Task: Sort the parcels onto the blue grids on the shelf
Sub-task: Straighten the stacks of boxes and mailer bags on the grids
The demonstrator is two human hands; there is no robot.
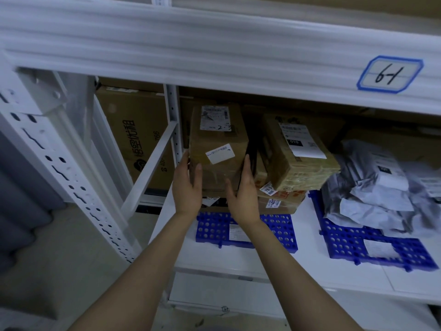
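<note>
A tall brown cardboard parcel (pixel 218 144) with white labels stands on top of other boxes at the left end of the shelf. My left hand (pixel 187 185) presses flat against its left side and my right hand (pixel 243 191) against its right side, so both hands clasp it. Beneath the stack lies a blue grid (pixel 279 229). A second taped brown parcel (pixel 300 154) leans on flatter boxes (pixel 281 199) just to the right. Further right, grey plastic mailer bags (pixel 372 189) are heaped on another blue grid (pixel 353 244).
The white shelf beam (pixel 214 60) above carries a blue-framed tag reading 6-1 (pixel 390 74). A white upright and diagonal brace (pixel 152 163) stand left of the parcel. Large cardboard cartons (pixel 136 137) fill the back left. The white shelf board (pixel 307 256) shows between the grids.
</note>
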